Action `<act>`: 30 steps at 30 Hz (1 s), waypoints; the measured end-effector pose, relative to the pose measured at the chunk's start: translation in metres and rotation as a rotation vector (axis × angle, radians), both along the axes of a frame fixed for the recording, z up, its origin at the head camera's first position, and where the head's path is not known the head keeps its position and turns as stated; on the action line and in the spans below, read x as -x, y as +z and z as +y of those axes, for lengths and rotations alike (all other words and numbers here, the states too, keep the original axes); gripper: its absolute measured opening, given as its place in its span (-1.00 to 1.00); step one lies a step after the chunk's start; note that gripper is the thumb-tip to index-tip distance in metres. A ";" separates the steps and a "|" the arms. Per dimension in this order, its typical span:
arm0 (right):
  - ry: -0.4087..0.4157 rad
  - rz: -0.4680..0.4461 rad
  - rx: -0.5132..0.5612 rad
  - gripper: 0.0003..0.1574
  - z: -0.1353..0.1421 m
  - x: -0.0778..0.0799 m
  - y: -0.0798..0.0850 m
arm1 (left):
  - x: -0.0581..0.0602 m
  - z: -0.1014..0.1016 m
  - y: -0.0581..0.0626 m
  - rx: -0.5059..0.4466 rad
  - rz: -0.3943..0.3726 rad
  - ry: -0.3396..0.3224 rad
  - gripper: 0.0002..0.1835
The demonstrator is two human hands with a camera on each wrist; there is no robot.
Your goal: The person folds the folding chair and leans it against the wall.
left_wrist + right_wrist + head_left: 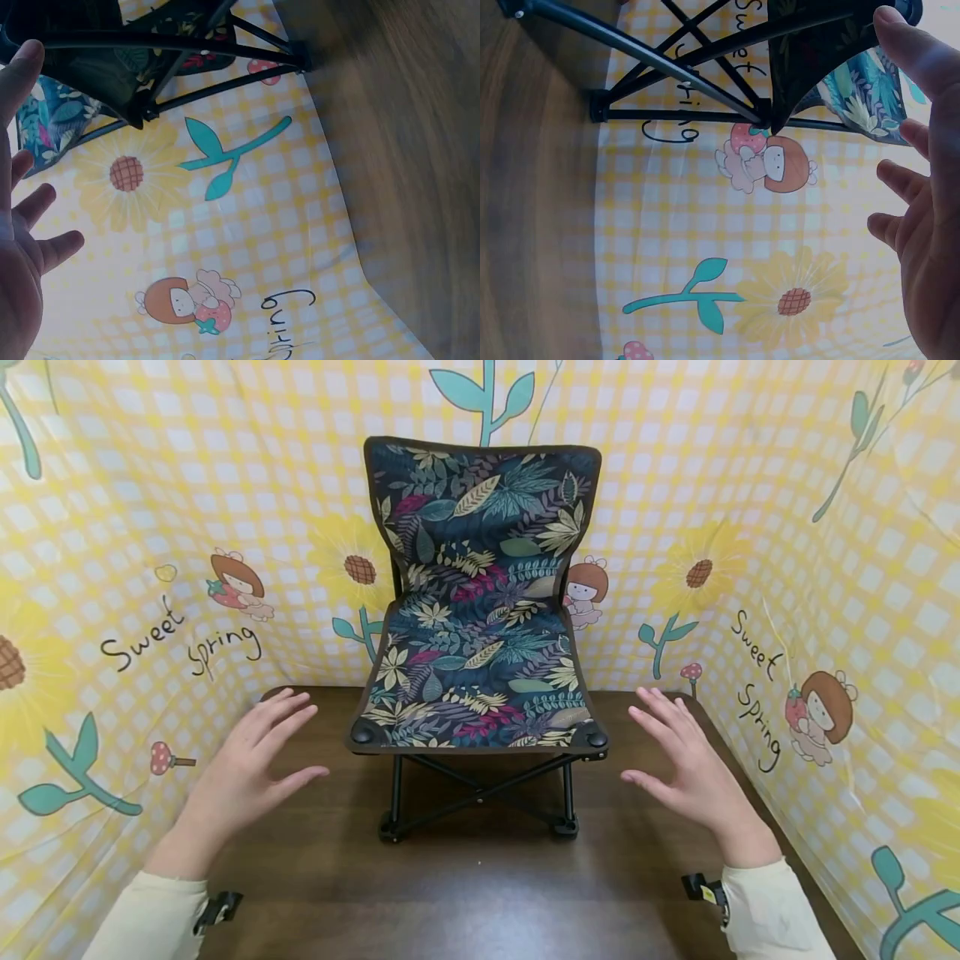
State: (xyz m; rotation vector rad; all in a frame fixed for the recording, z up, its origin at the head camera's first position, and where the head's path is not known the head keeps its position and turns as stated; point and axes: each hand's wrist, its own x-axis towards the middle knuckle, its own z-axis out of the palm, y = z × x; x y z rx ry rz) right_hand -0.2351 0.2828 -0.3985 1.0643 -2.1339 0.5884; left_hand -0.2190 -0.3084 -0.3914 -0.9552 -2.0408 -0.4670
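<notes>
A small folding chair stands unfolded and upright on a brown wooden tabletop, facing me. Its fabric seat and back carry a dark leaf print with brown edging. Black tube legs cross under the seat, with plastic feet at the bottom. My left hand hovers to the left of the chair, fingers spread and holding nothing. On the other side my right hand mirrors it, also empty with fingers extended. Both wrist views show the legs and the underside of the seat beyond the thumbs.
Yellow checked cloth with sunflowers and printed figures hangs behind the chair and along both sides. The brown tabletop runs toward me, its back corners rounded. Black straps sit at both wrists, over cream sleeves.
</notes>
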 end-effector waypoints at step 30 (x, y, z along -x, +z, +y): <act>0.154 0.083 0.021 -0.23 -0.029 -0.001 0.008 | -0.007 0.033 0.008 0.037 0.022 -0.108 -0.37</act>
